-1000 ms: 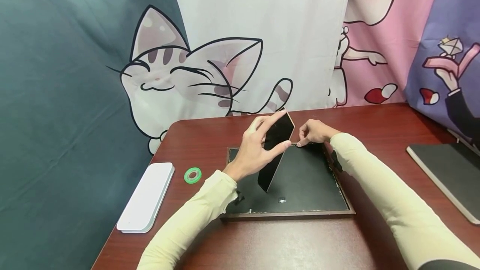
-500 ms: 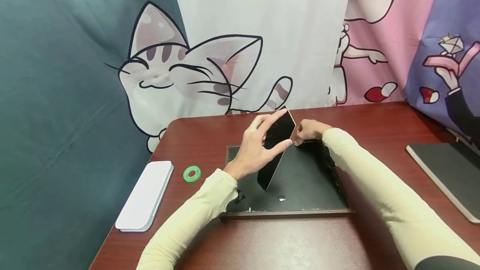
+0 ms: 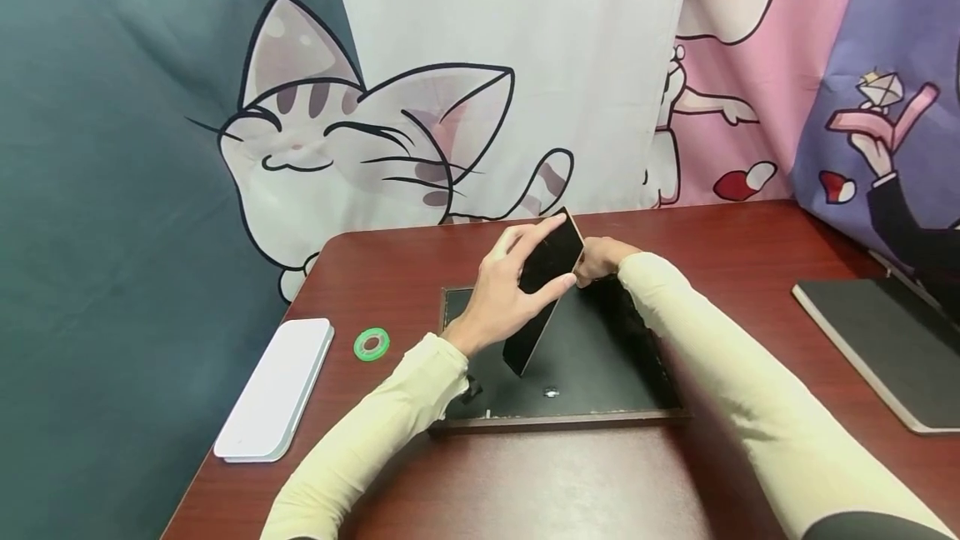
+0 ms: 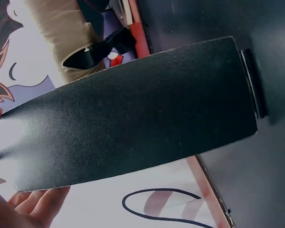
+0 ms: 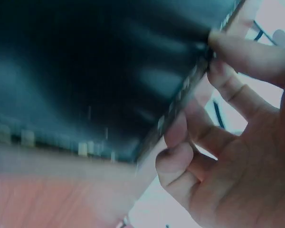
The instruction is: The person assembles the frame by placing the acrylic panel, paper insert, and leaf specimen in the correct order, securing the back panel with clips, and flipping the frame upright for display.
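A picture frame (image 3: 562, 421) lies face down on the table, its black backing board (image 3: 607, 357) upward. From the board rises a black easel stand (image 4: 142, 114), tilted up on its hinge (image 4: 253, 83). My left hand (image 3: 498, 294) holds the stand near its free end, fingers at one long edge, thumb at the other. Beyond the stand, my right hand (image 3: 597, 259) is at the frame's far edge, partly hidden by it. In the right wrist view, right thumb and index finger (image 5: 232, 88) pinch the frame's rim beside the board, the other fingers curled outside it.
Left of the frame are a green tape roll (image 3: 371, 344) and a white flat case (image 3: 276, 390). A dark grey notebook-like slab (image 3: 885, 348) lies at the right. A small metal hanger (image 3: 551, 392) sits on the backing. A printed curtain (image 3: 600, 73) hangs behind the table.
My right hand has slid left along the frame's far edge and is now partly behind the stand. My left hand keeps its hold on the stand. The head view has shifted slightly.
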A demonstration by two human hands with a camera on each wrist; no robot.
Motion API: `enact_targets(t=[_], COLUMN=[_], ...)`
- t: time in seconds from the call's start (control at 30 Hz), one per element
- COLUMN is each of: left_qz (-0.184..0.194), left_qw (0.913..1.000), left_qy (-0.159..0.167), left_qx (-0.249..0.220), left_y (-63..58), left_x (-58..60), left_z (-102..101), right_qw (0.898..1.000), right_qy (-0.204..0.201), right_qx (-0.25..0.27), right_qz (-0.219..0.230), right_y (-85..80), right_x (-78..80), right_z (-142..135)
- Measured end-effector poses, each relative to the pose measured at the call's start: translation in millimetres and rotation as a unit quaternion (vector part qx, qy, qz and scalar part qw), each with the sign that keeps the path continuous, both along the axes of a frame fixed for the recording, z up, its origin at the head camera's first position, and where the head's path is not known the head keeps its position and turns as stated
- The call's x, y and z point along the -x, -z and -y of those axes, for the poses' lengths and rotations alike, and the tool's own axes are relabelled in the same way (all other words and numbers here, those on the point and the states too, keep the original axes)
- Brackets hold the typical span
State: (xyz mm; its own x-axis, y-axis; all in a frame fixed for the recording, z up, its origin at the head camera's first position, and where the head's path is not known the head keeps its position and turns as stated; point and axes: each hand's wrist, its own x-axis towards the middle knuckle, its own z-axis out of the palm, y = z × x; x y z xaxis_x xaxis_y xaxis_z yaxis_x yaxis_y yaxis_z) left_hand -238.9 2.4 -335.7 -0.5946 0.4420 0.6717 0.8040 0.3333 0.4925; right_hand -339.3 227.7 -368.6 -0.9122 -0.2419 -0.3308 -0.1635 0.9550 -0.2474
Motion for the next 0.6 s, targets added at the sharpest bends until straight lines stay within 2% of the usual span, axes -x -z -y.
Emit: enact_targets(t=[0.1, 0.23, 0.37, 0.47, 0.53, 0.6], left_qz=[0.006, 0.013, 0.024, 0.042, 0.052, 0.06], left_qw=[1.0, 0.9999, 0.9987, 0.9951, 0.992, 0.9893], left_qy=[0.002, 0.001, 0.017, 0.042, 0.053, 0.06], left_qx=[0.004, 0.008, 0.041, 0.079, 0.102, 0.119], left_y=[-0.5, -0.8, 3.5, 11.2, 15.9, 18.2], left_x=[0.3, -0.7, -0.5, -2.3, -3.3, -3.7], left_z=[0, -1, 4, 13, 18, 21], right_qw=[0.999, 0.995, 0.994, 0.992, 0.989, 0.982], right_qy=[0.013, -0.003, -0.026, -0.041, -0.04, -0.033], right_qx=[0.049, 0.095, 0.106, 0.118, 0.138, 0.18], right_qz=[0.012, 0.023, 0.001, -0.018, -0.031, -0.041], right_y=[2.4, 6.3, 5.5, 4.5, 3.6, 0.9], right_x=[0.3, -0.6, -3.9, -9.0, -13.9, -20.1], right_z=[-13, -31, -35, -31, -31, -35])
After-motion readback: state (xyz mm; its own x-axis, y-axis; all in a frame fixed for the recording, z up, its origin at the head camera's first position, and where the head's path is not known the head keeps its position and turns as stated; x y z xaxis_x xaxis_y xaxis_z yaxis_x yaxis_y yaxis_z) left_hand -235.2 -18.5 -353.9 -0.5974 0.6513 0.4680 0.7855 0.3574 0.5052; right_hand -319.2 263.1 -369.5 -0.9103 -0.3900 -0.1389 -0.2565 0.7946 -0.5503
